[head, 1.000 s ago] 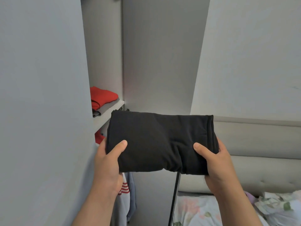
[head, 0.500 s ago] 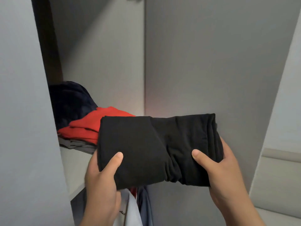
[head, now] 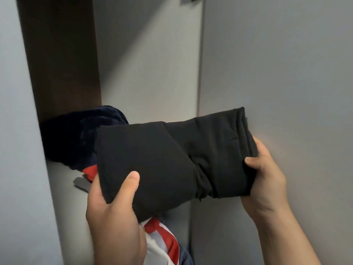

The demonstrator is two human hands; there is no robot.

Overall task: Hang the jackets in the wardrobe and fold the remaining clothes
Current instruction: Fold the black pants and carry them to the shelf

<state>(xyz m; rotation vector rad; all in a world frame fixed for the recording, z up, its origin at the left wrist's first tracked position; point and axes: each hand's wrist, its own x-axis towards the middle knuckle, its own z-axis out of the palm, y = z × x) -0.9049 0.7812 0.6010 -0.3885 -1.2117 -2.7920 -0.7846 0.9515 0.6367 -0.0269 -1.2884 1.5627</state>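
**Folded black garment held at wardrobe shelf**

Far left: pale wardrobe side panel (head: 21, 150), then the shelf (head: 63, 188) with a dark navy garment (head: 76, 138) bunched at the back. Red folded clothing (head: 91, 172) peeks out just beside it, mostly hidden by the bundle. Left hand (head: 114, 213) grips the folded black garment (head: 172, 161) at its left end, thumb pressed on top, fingers curled underneath. Garment is held in the air above the shelf edge, tilted, right end higher. Below it hangs a white garment with red stripes (head: 162, 243). Right hand (head: 267, 184) clamps the right end, thumb on top, fingers wrapped behind. Grey wardrobe door (head: 286, 73) fills the right.
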